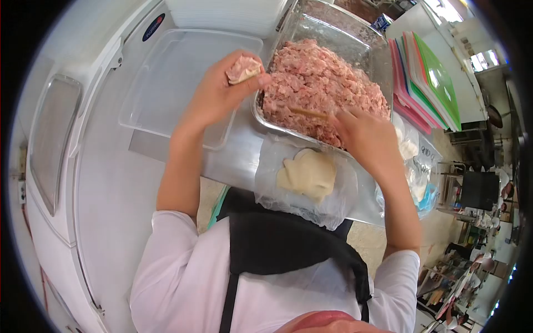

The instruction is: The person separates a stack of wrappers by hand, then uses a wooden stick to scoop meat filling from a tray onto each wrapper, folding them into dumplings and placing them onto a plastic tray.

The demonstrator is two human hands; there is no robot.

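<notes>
My left hand is closed around a dumpling wrapper with meat filling, at the left rim of the tray. My right hand grips a thin wooden stick, whose tip lies over the minced meat. Pink meat fills much of the metal tray; bare metal shows at its far end. In front of the tray, a pile of pale dough wrappers rests on a clear plastic bag.
Left of the tray is a translucent plastic container or lid. Coloured cutting boards stand at the right. Plastic bags with white contents lie on the metal table near my right forearm. A white appliance borders the left.
</notes>
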